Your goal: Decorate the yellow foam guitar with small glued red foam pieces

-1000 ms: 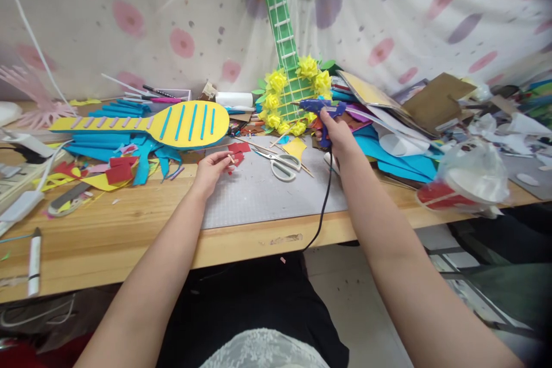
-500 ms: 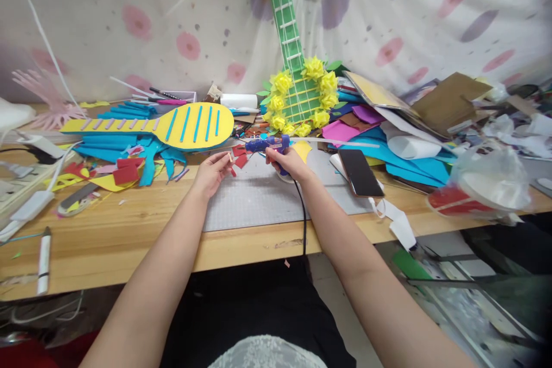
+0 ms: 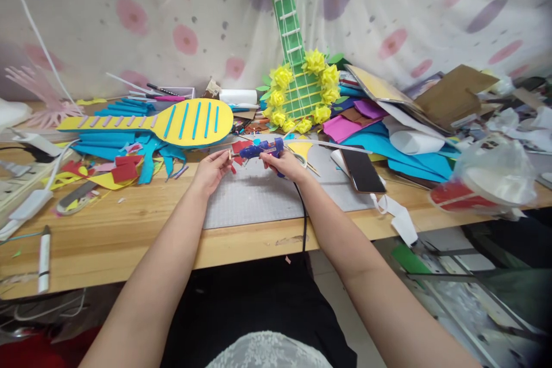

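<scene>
My right hand [image 3: 279,163] is wrapped round a blue glue gun [image 3: 262,148], whose nozzle points left. A long white glue stick [image 3: 328,144] juts from the back of the gun, and its black cord [image 3: 305,218] hangs over the table edge. My left hand [image 3: 214,169] pinches a small pale piece [image 3: 230,154], too small to name, right by the nozzle. Beneath both hands lies a grey cutting mat [image 3: 250,207]. Just behind my left hand rests a yellow guitar-shaped cutout [image 3: 194,122] with blue and pale pink strips on it.
A green guitar craft [image 3: 290,29] with yellow flowers leans on the curtain behind. Coloured scraps [image 3: 125,169] lie left. To the right are a phone [image 3: 363,169], blue sheets [image 3: 414,164] and a bagged red-and-white tub [image 3: 470,192]. A white marker [image 3: 43,261] lies front left.
The glue gun in my right hand has moved left, its nozzle now close to the small piece. My left hand has hardly moved. The view has shifted slightly.
</scene>
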`<state>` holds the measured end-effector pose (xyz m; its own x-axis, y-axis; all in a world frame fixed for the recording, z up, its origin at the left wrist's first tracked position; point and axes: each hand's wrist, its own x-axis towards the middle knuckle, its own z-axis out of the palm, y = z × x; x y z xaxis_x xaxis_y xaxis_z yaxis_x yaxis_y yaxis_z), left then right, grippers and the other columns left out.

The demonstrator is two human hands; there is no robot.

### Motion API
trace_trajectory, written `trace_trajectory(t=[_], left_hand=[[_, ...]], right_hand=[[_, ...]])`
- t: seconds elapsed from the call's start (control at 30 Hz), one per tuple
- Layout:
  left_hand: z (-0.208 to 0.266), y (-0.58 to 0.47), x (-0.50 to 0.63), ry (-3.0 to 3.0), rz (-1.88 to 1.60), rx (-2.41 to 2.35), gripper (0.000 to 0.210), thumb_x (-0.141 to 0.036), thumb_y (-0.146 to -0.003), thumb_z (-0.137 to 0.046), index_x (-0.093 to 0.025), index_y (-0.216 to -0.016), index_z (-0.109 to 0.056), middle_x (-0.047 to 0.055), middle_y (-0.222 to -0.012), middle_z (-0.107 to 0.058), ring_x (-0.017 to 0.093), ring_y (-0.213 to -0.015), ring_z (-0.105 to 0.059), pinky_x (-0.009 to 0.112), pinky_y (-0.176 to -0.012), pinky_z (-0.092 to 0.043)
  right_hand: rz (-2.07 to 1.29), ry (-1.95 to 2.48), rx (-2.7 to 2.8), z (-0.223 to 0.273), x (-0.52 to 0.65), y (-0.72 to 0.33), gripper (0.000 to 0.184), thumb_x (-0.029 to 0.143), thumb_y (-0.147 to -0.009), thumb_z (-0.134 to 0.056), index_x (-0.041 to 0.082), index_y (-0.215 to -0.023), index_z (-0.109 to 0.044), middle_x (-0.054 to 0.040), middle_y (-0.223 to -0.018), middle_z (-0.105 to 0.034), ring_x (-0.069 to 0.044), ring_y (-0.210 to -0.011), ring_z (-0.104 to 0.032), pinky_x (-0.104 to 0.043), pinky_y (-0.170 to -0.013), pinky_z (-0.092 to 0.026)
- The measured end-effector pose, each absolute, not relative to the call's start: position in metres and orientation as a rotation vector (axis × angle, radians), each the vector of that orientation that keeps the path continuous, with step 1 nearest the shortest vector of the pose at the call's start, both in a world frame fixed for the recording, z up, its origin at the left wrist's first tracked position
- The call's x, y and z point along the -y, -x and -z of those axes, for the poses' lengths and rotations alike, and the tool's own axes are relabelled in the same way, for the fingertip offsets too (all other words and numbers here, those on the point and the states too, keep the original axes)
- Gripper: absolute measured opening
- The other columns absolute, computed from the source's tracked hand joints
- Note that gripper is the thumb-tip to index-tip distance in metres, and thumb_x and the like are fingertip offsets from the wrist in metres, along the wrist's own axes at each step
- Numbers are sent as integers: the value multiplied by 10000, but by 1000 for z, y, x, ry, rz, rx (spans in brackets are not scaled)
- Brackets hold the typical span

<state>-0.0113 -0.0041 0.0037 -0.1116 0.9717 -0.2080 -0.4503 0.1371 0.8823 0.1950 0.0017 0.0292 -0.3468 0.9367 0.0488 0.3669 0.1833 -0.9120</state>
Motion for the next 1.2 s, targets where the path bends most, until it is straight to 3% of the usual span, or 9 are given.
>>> trace_trajectory(t=[0.43,1.2], left_hand=[[-1,12,3,-677,-1365,-1055,145,-175,-655,-728,-121,-781,-683,36,-712,-658,53,-573,-562,159,-525,-457],[-2,11,5,-772,-1335,-1027,164,-216,-628,-745,-109,-729,-672,14,-639,-597,62,-564,-539,189,-541,-443]], right_hand=[[-1104,1264,1834,-29,-2,-194,429,573,-724,-533,181,-555,-494,48,-436,-410,-71,-426,-373,-227,-467,-309],[-1041,1321,1771,-14,-15,-196,500,664,-702,-513,181,-577,-485,22,-493,-467,-74,-431,-406,-225,-458,-345]])
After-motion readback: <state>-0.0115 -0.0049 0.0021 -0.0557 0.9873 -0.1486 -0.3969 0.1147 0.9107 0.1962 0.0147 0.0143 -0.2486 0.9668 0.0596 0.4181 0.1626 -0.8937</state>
